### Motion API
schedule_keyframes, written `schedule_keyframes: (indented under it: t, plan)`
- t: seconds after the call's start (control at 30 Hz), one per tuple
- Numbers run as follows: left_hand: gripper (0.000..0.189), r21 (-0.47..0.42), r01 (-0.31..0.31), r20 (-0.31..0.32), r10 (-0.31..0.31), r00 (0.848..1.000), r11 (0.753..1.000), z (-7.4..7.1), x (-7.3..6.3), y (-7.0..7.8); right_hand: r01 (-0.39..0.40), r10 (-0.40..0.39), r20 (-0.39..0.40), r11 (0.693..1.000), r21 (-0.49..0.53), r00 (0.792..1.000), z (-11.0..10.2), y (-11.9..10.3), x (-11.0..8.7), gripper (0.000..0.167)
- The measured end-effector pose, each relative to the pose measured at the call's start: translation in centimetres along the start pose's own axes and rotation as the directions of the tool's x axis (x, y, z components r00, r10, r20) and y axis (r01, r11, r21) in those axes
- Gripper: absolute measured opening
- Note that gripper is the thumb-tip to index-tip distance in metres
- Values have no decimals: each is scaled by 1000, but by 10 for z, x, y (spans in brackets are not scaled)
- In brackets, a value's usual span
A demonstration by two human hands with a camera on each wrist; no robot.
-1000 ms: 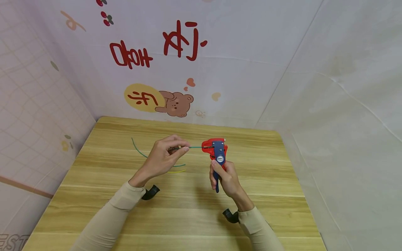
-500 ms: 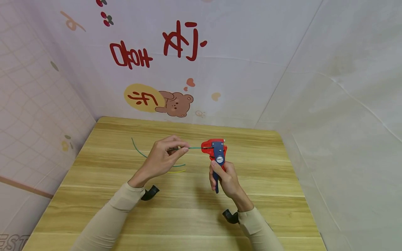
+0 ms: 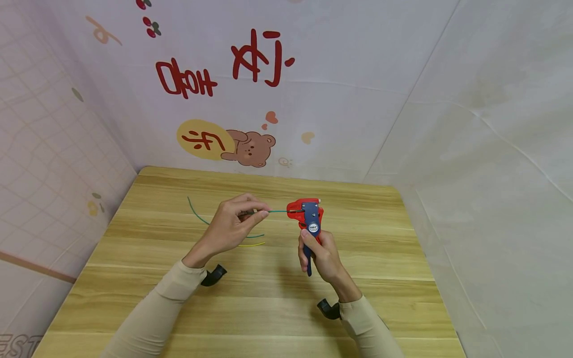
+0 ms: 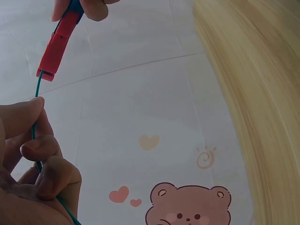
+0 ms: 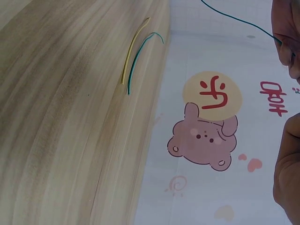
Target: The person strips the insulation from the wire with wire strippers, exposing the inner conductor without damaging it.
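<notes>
A green wire [image 3: 278, 211] is pinched between the thumb and fingertips of my left hand [image 3: 233, 221]. Its short free length runs right into the red nose of a wire stripper [image 3: 309, 206] with blue parts. My right hand [image 3: 326, 254] grips the tool by its handles, thumb on the blue side below a round label. In the left wrist view, the wire [image 4: 38, 84] enters the front of the red nose [image 4: 55, 49], and its other part passes under my curled fingers. The wire end inside the tool is hidden.
On the wooden table [image 3: 268, 313], another green wire [image 5: 137, 58] and a yellow wire [image 5: 132, 50] lie beyond my left hand, partly covered by it in the head view. Black curved pieces [image 3: 215, 275] show at both wrists. Printed cloth walls [image 3: 335, 99] stand around the table.
The wire stripper has shifted very slightly left and toward me, with the wire still at its nose. Both hands otherwise hold nearly the same position.
</notes>
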State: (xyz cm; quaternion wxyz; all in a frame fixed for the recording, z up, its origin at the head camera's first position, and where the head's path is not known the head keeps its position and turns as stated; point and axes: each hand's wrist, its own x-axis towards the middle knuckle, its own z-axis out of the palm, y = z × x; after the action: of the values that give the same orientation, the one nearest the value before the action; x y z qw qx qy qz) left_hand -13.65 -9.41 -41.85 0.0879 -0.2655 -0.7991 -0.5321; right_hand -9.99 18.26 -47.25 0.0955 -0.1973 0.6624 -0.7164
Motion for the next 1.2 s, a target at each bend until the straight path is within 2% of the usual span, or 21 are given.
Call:
schedule_keyframes:
  t: [1.2]
  plan:
    - [12,-21,10,6,-10,1000,1000,0,-1,0,-3,3,7,1000,-19,1000,-2,0,-1,53]
